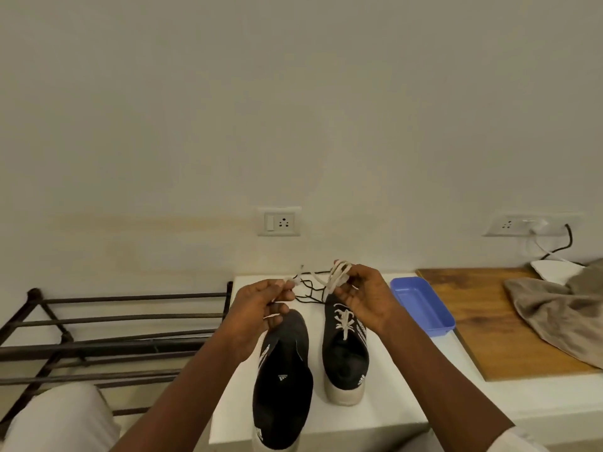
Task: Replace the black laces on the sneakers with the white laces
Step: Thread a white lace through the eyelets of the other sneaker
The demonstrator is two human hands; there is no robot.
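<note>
Two black sneakers with white soles stand on a small white table [388,399]. The right sneaker [345,350] carries a white lace in its eyelets. No lace shows on the left sneaker [283,370], which lies nearer me. My left hand [257,308] pinches one end of a loose white lace [321,279] above the left sneaker's toe. My right hand [362,296] holds the bundled rest of that lace above the right sneaker. Loose black laces [310,293] lie on the table behind the shoes.
A blue plastic tray [421,305] sits at the table's right edge. Right of it a wooden surface [483,327] carries a grey-brown cloth [561,311]. A dark metal shoe rack [107,327] stands to the left. Wall sockets are behind.
</note>
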